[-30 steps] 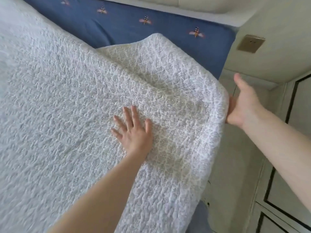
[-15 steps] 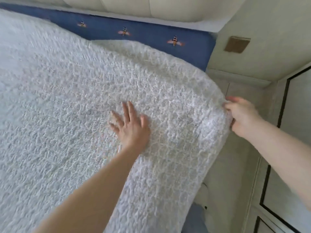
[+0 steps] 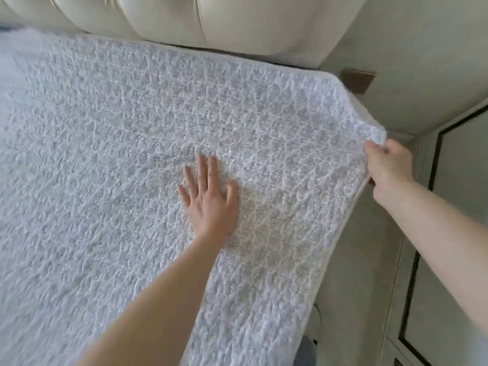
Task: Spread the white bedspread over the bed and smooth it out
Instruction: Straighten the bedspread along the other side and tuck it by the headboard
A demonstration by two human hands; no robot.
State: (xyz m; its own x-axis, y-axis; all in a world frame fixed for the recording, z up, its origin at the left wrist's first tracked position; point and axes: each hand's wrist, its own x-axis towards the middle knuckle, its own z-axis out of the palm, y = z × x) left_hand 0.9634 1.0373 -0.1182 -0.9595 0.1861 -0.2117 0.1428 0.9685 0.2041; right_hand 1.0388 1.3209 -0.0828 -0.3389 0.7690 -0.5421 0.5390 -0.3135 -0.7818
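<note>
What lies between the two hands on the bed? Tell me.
Only the white bedspread: in the head view, quilted fabric, nothing on it, runs from the flat left hand to the right hand, which pinches the corner.

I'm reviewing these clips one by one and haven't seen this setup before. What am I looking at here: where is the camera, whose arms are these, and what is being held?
There is no machine here. A person wears a wide-angle camera on the head, so the one picture looks forward and down along their own bare arms. The white bedspread lies over the bed, its far edge reaching the padded cream headboard. The left hand lies flat on the cloth, fingers straight, pressing it down. The right hand grips the bedspread's edge near its corner, at the bed's side. On the wall beyond that corner is a brownish wall plate; pale panels with dark lines, perhaps cupboard doors, run along the right.
</note>
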